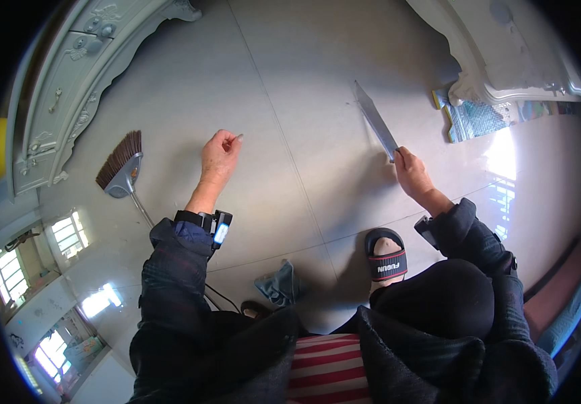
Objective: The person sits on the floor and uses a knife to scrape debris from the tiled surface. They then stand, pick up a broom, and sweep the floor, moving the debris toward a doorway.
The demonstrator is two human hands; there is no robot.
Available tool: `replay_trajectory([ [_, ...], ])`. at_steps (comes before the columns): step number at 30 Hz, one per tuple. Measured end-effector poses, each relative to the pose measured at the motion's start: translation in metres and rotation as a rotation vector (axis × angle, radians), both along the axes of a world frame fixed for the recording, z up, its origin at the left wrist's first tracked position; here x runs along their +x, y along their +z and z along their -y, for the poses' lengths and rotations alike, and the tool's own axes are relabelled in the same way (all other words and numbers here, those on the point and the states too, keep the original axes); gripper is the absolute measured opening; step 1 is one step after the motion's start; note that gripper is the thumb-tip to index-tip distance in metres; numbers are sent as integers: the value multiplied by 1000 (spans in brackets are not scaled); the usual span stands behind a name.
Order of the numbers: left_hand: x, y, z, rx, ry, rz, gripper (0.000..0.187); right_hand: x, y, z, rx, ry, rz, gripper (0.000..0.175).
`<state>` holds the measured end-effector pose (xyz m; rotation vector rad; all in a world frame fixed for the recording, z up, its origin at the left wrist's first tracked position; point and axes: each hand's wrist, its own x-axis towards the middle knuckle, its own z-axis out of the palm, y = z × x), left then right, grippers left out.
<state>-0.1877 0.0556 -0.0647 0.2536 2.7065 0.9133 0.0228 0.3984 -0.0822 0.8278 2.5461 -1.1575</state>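
My right hand [414,174] grips the handle end of a long flat metal knife [376,119]. Its blade points away from me and tapers to a tip just over the tiled floor; whether the tip touches I cannot tell. To the left, my left hand [219,155] is above the floor with its fingers curled in and the thumb against them. Nothing is plainly held there. A broom [121,171] with dark brown bristles and a grey head lies left of that hand, part of its metal handle hidden by my left sleeve.
White carved drawers [63,96] stand at the left, and white carved furniture [502,55] at the upper right. A foil-backed foam mat [477,120] lies under the latter. A crumpled blue-grey cloth [279,284] is near my feet, left of my slipper [386,257].
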Motion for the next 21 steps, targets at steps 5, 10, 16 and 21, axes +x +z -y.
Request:
replay_trajectory([
  [5,2,-8,-10,117,-49,-10,13,0,0,25,-146,233,-143,23],
  [10,11,-15,-43,173,-110,121,18,8,19,23,-744,-220,148,28],
  [16,31,-11,-121,432,-52,534,25,24,22,9,-954,-172,171,34],
  [21,38,1,-148,605,105,683,34,27,24,14,-1043,-80,216,38],
])
